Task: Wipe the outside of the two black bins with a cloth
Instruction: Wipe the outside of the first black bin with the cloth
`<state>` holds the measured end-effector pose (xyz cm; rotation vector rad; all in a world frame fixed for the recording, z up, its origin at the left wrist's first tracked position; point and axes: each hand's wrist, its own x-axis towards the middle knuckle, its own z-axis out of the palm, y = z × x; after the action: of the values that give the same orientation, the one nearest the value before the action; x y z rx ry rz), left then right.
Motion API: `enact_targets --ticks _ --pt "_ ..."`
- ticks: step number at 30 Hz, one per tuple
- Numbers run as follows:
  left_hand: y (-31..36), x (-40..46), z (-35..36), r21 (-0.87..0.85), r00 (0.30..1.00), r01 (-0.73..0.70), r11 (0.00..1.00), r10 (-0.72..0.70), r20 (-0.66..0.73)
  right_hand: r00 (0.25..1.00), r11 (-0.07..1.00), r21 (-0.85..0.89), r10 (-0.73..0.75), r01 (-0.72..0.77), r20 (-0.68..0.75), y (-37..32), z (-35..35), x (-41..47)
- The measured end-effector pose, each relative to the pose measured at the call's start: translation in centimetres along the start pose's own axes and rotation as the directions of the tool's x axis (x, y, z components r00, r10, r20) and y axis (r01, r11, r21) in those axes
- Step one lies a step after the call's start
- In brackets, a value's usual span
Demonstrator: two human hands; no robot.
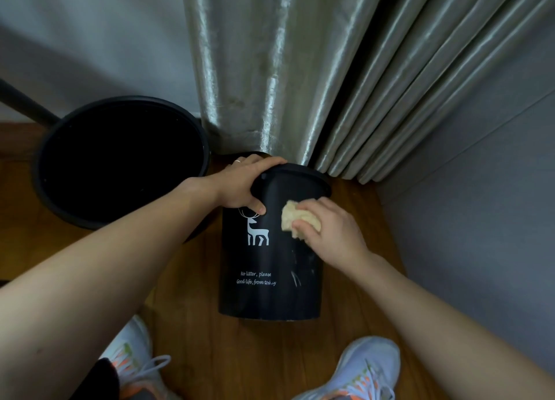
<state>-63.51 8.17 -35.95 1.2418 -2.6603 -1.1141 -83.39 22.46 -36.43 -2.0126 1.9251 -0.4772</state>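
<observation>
The small black bin [270, 249], gripped at its rim by the left hand [243, 186] while the right hand [327, 234] presses a clutched cloth [292, 216] against it, could tip if that rim grip loosens.

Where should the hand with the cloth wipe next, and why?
Probably downward. The right hand presses the cloth high on the deer bin, while pale streaks show lower on that same side. The left hand grips the rim, so the bin looks steadied for that stroke.
</observation>
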Motion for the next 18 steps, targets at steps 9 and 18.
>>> enact_targets --ticks 9,18 --pt "0.5 0.2 -0.2 0.048 1.000 0.003 0.999 -0.002 -0.009 0.981 0.986 0.011 -0.169 0.169 0.093 0.4 0.0 -2.5" --pt "1.5 0.1 -0.6 0.116 0.999 0.023 0.993 -0.027 0.037 0.964 0.973 0.045 -0.232 0.228 0.133 -0.1 0.8 -4.9"
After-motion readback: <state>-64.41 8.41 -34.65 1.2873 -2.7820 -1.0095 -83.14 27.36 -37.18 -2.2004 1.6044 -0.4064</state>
